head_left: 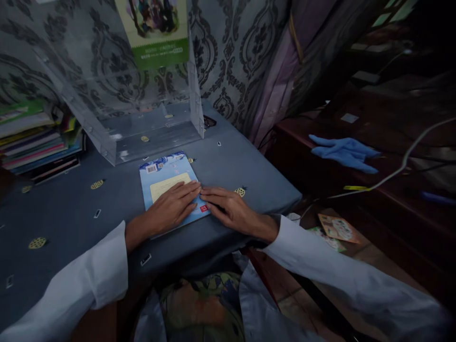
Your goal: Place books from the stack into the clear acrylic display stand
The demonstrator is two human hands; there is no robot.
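A light-blue book (146, 183) lies flat on the table near its front edge, its barcode side up with a cream panel on the cover. My left hand (173, 203) rests flat across the middle of this cover, fingers stretched out toward the right. Over the book's right edge lies my right hand (230, 206), its fingers extended and pointing left, touching or nearly touching the left fingertips. Neither hand grips anything. Part of the panel and the right edge are hidden under the hands.
Behind the book stands a clear acrylic stand (153, 137) holding a green-edged book (160, 52). A stack of books (39, 137) sits at the left. Dark glasses (209, 121) lie behind the stand. Blue gloves (344, 152) and a cable (406, 159) lie on the brown furniture at right.
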